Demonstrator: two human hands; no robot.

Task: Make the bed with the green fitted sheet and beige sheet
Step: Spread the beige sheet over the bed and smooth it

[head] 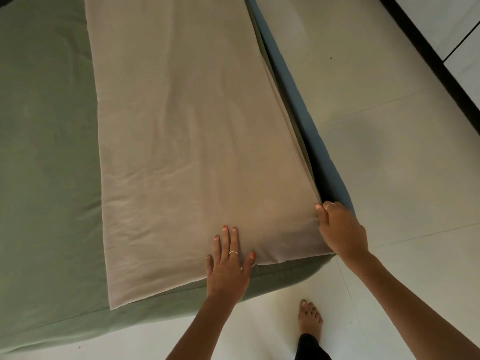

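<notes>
Green fitted sheet (46, 157) over bed, folded beige sheet (181, 141) atop.

Beige sheet (181, 152) folded in a long strip over green fitted sheet (46, 152), left hand (228, 266) flat on its near end, right hand (340, 229) pinching the corner, bare foot (310, 318) on pale floor (389, 126).

The green fitted sheet (46, 152) is a plain, muted sage green, filling the left of the frame and wrapping the near bed edge. Over it, down the centre, lies the beige sheet (187, 131), a plain pale taupe with no pattern. At its right runs the bed frame (296, 100), a dusty blue. The floor (389, 141), right and bottom, is off-white with thin grey joint lines. In the upper right corner a black strip (431, 48) borders white panels (446, 19). The nails on the left hand (228, 266) are painted coral.
</notes>
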